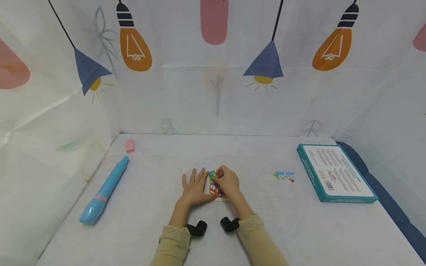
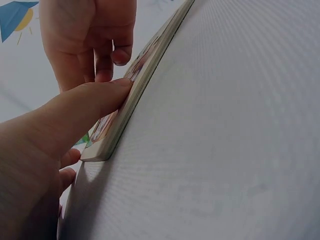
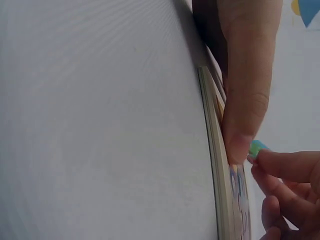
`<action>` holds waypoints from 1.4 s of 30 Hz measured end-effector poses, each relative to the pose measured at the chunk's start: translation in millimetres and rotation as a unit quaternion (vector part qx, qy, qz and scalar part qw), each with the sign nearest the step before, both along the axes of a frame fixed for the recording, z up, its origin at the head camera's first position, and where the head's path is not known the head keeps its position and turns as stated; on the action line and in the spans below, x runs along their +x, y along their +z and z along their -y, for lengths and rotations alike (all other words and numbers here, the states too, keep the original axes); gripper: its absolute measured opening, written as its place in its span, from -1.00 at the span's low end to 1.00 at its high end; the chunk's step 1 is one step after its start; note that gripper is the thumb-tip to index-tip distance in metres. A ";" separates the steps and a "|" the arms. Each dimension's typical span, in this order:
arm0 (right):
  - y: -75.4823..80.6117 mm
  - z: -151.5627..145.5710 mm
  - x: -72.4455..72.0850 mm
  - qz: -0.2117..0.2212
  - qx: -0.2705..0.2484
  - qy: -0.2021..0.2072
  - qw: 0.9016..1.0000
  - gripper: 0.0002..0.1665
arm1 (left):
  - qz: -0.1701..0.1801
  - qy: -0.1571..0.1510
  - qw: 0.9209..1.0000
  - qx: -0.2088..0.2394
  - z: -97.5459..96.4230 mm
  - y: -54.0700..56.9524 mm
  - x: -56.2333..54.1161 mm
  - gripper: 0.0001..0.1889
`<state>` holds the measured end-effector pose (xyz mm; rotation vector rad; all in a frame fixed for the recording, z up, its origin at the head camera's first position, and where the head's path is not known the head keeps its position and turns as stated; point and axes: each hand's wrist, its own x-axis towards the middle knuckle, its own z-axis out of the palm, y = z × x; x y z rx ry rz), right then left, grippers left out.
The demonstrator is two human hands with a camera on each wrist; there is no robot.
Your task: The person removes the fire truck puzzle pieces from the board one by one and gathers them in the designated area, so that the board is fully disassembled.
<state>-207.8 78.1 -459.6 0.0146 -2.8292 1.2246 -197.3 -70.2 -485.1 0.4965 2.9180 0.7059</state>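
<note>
Pressing its thumb on a picture board (image 1: 213,187), the left hand (image 1: 194,190) spreads its fingers near the middle of the worktop (image 1: 139,236). Only the right wrist view clearly shows the blue-green piece (image 3: 257,148) clamped between the right hand's (image 1: 229,182) thumb and finger. Wrist views alone reveal the board's straight, layered side, perhaps card, though dimness obscures it. A wavy-edged jigsaw strip (image 1: 284,176) lies nearer the worktop's right edge, beside a flat teal box (image 1: 337,173).

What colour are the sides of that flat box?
Teal; the flat box shows best in the head view.
</note>
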 end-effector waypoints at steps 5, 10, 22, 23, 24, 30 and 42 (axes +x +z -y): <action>2.7 -7.6 -1.1 0.002 -0.045 -0.025 0.999 -0.65 | 0.000 0.001 1.000 -0.006 -1.4 -0.3 -1.3 -0.02; 5.8 -22.0 -1.0 0.004 -0.071 -0.045 0.996 -0.68 | -0.002 0.005 1.000 -0.009 -2.1 -0.5 -0.9 -0.01; 1.0 -63.4 -1.0 0.012 -0.102 -0.127 0.987 -0.66 | 0.003 0.011 1.000 0.001 0.6 -2.2 6.3 -0.02; 0.9 -66.7 -1.2 0.016 -0.101 -0.133 0.986 -0.66 | 0.001 0.009 1.000 0.002 0.3 -2.6 5.9 -0.03; 0.9 -70.0 -1.4 0.019 -0.100 -0.139 0.985 -0.65 | 0.001 0.008 1.000 0.002 -0.1 -2.8 5.5 -0.03; 1.0 -91.1 -0.8 0.016 -0.090 -0.164 0.982 -0.63 | -0.008 0.002 1.000 0.005 -1.1 -0.8 3.6 -0.02; -4.7 -130.8 7.8 0.010 -0.092 -0.223 0.970 -0.70 | -0.007 0.002 1.000 0.005 -0.6 -1.1 3.7 -0.02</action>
